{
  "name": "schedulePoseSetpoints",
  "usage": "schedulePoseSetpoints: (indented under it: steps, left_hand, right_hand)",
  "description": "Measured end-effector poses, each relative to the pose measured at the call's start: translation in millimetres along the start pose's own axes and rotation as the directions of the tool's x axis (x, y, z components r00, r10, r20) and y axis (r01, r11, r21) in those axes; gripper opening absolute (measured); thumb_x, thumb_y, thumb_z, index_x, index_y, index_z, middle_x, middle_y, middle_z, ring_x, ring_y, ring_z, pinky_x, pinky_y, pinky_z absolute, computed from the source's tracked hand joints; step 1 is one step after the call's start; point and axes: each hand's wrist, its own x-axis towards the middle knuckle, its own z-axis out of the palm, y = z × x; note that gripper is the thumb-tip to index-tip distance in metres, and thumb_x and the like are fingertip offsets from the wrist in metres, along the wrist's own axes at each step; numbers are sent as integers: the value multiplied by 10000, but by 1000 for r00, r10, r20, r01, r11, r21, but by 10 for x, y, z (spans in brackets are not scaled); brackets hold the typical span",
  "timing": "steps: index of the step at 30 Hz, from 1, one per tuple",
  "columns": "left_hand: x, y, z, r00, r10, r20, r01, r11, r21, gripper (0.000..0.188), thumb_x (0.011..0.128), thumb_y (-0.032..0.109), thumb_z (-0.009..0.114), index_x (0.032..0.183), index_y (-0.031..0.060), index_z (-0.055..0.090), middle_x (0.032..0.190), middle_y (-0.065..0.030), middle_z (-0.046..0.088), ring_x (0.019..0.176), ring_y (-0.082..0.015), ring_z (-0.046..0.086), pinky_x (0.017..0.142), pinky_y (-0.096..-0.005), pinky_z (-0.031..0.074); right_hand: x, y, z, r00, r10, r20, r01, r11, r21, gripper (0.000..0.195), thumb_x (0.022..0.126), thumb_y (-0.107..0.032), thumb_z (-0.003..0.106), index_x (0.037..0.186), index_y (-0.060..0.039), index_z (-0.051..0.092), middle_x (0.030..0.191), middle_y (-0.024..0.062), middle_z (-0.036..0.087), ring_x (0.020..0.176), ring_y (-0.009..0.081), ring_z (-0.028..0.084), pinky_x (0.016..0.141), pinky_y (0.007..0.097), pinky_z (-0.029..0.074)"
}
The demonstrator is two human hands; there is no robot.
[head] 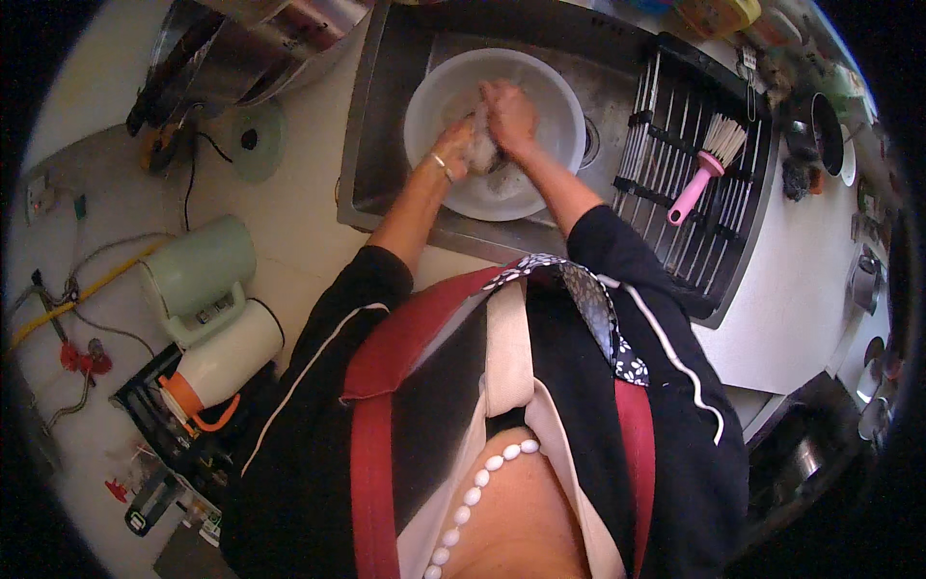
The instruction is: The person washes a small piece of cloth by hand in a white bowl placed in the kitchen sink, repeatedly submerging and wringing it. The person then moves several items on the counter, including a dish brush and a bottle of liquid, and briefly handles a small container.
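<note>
A round white basin [564, 94] stands in a steel sink [611, 87]. Inside it, my left hand [456, 148] and my right hand [512, 116] close around a pale, wet item [480, 145] held between them. Motion blur hides exactly what the item is; it looks soft and whitish. Cloudy liquid [506, 184] lies at the bottom of the basin. My left hand has a light bracelet at the wrist and is at the item's left side, while my right hand grips it from the upper right.
A roll-up drying rack [669, 116] spans the sink's right part, with a pink-handled brush [698, 188] on it. The drain shows beside the basin. On the left counter are a green kettle-like appliance [206, 271] and a cream jug with an orange lid [231, 354]. Pans hang or stand far right.
</note>
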Motion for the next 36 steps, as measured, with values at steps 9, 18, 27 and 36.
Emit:
schedulePoseSetpoints:
  steps: [9,18,27,36]
  left_hand:
    - [82,30,-185,980,-171,-103,95,853,-514,480,726,320,600,1110,78,443,1062,-109,486,1006,-261,449,832,-467,364]
    - [47,-304,-389,966,-171,192,257,697,-670,497,801,441,433,1138,76,413,1154,-111,437,1019,-256,443,880,-409,364]
    - [-318,233,321,982,-165,-94,103,878,-468,259,825,292,423,1011,122,487,999,-58,520,902,-220,499,765,-383,421]
    - [205,-463,-576,988,25,151,58,849,-525,230,832,269,406,947,109,523,961,-47,541,888,-218,513,773,-388,409]
  right_hand:
    - [-446,659,611,964,174,199,-199,974,110,278,740,-220,515,926,-14,517,925,210,545,896,361,510,746,426,405]
    - [-261,-880,-517,786,407,466,-617,456,642,329,655,-104,536,971,-49,462,860,148,539,772,250,530,684,321,424]
    - [-131,-282,138,961,262,83,-267,962,55,334,754,-354,509,814,-35,589,812,201,550,739,348,538,633,438,422]
    - [-449,-749,37,961,272,-46,-244,915,320,288,785,-316,470,873,-66,583,833,188,556,742,354,551,645,418,433]
